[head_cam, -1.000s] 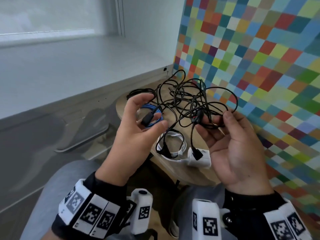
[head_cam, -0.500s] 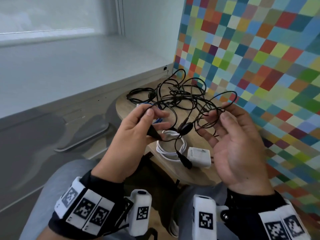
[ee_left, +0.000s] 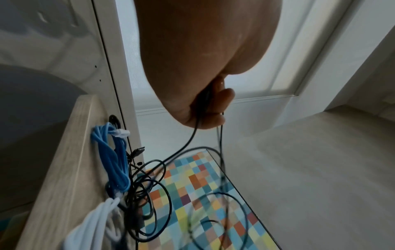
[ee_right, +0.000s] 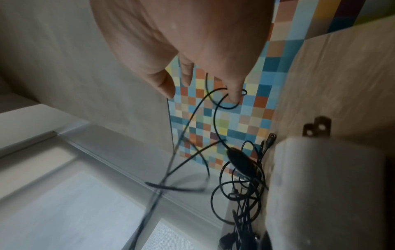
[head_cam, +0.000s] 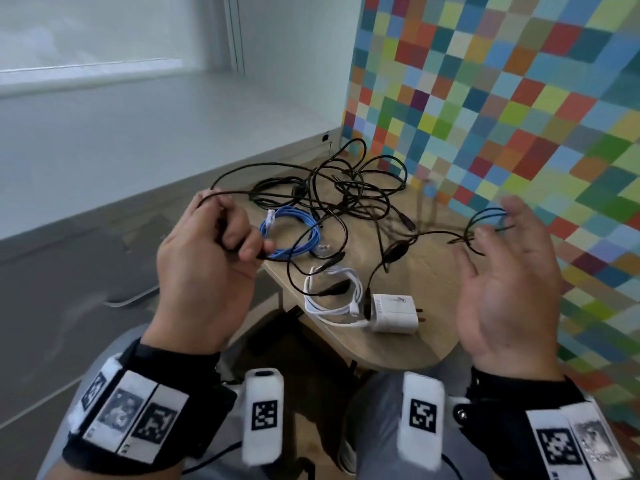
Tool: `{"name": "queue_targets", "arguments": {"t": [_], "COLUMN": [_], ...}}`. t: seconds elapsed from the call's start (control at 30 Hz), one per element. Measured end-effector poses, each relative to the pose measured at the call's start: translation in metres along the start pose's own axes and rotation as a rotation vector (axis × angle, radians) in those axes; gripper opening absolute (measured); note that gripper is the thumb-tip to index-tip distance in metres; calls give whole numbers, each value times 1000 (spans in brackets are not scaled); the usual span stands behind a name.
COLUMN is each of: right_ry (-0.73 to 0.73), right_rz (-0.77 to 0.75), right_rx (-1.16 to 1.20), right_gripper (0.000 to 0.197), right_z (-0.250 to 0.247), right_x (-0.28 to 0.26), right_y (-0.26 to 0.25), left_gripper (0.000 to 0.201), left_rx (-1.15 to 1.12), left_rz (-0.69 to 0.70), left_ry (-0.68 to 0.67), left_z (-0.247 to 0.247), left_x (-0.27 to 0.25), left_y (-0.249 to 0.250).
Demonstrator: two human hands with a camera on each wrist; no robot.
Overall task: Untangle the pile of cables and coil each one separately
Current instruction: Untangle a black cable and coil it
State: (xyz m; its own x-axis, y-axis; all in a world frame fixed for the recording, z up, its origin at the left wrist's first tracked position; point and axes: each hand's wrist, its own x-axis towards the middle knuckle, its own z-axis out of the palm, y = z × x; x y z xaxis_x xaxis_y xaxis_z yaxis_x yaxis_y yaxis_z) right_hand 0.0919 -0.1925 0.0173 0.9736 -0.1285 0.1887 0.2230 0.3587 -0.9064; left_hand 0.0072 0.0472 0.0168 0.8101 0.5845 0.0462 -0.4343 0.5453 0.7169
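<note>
A tangle of thin black cables (head_cam: 346,188) lies at the back of a small wooden table (head_cam: 398,351). My left hand (head_cam: 239,244) is curled in a fist round one black strand, held up to the left of the pile; the left wrist view shows that strand running down from the left hand (ee_left: 211,108). My right hand (head_cam: 498,237) is spread out on the right, with small black loops (head_cam: 485,220) hooked over its fingers (ee_right: 235,94). The strand between my hands carries an inline black module (head_cam: 398,252). A coiled blue cable (head_cam: 294,233) lies under the strand.
A coiled white cable (head_cam: 332,299) and a white plug charger (head_cam: 393,313) sit near the table's front edge. A wall of coloured squares (head_cam: 502,98) stands close on the right. A pale ledge (head_cam: 138,133) runs along the left. My knees are below the table.
My hands have moved apart, the left one to the left and the right one to the right, drawing a black strand out between them. The left hand has closed into a fist.
</note>
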Motion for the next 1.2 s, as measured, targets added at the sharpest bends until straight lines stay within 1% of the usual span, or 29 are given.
{"name": "queue_targets", "arguments": {"t": [0.07, 0.1, 0.17, 0.27, 0.37, 0.43, 0.5, 0.53, 0.57, 0.67, 0.73, 0.8, 0.83, 0.87, 0.93, 1.0, 1.03, 1.1, 1.2], "right_ry": [27, 17, -9, 37, 67, 24, -17, -17, -8, 32, 106, 176, 165, 109, -116, -357, -450, -572, -641], "right_rz": [28, 51, 86, 16, -63, -51, -6, 4, 2, -48, -114, -168, -196, -220, -231, -174, -139, -84, -72], "right_rx": [-20, -39, -93, -216, -299, -360, -423, -448, -467, -511, -506, -457, -474, -533, -684, -783, -816, -883, -962], "right_gripper": [48, 47, 39, 27, 25, 33, 48, 53, 53, 43, 37, 38, 41, 45, 51, 53, 55, 59, 62], "right_z": [-6, -8, -12, -14, -17, -19, -22, -22, -22, -22, -23, -26, -27, -27, -21, -13, -9, -3, 0], "right_x": [5, 8, 11, 12, 14, 15, 16, 16, 17, 18, 19, 19, 18, 17, 10, 2, -2, -4, -1], "right_y": [0, 1, 4, 6, 7, 8, 8, 8, 7, 4, 3, 0, -1, -2, -4, 0, 3, 14, 25], "left_gripper": [27, 27, 27, 28, 31, 32, 30, 29, 27, 23, 23, 23, 23, 22, 22, 25, 28, 34, 36], "left_rx": [6, 14, 49, 118, 196, 238, 262, 269, 272, 280, 275, 264, 260, 257, 247, 234, 227, 206, 145], "left_rz": [2, 10, 39, 65, 80, 98, 121, 130, 136, 144, 147, 148, 149, 152, 158, 159, 157, 154, 154], "left_ry": [5, -6, -51, -120, -159, -177, -209, -225, -240, -263, -272, -280, -284, -290, -305, -320, -330, -358, -427], "left_z": [-1, -1, 0, 6, 12, 15, 17, 17, 18, 20, 22, 23, 24, 25, 26, 28, 29, 32, 33], "left_x": [1, 0, -1, -6, -12, -15, -18, -19, -20, -23, -24, -26, -26, -27, -29, -32, -33, -36, -38], "left_y": [1, 1, -1, -8, -12, -13, -13, -13, -12, -12, -12, -12, -12, -12, -12, -12, -12, -9, -3]}}
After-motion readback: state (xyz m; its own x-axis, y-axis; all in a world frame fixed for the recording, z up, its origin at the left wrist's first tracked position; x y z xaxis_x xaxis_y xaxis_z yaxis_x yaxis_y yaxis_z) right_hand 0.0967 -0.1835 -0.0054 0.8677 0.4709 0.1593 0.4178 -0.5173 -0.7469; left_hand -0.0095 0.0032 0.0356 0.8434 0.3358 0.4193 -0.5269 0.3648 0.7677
